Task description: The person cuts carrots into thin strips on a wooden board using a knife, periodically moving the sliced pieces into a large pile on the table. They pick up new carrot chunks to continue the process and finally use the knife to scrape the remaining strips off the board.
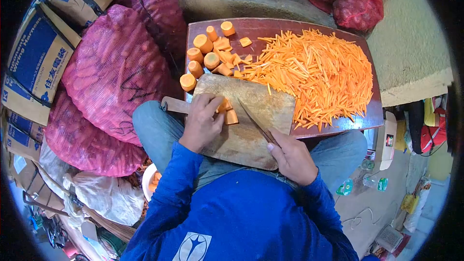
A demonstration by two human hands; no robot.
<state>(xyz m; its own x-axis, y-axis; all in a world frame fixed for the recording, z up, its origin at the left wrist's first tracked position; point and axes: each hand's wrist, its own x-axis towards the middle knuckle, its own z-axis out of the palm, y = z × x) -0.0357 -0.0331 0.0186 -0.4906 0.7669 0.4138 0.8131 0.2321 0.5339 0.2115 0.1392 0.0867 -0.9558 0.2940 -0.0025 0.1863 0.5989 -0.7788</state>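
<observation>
A reddish-brown, glossy wooden table (251,27) bore a broad heap of thin, bright-orange carrot sticks (324,75). A worn, pale-brown wooden chopping board (234,140) overlapped its near edge. The right hand (292,157) was wrapped around the handle of a slim, dark-bladed knife (253,122). The left hand (200,118) bent its fingers against smooth, flat-cut orange carrot chunks (232,117) on the board; whether it gripped them, I couldn't tell.

Fisheye is bending edges, corners are going black. Light is reading bright; glare is whitening table (355,124) right of centre. Knife (254,121) is showing crisp.
</observation>
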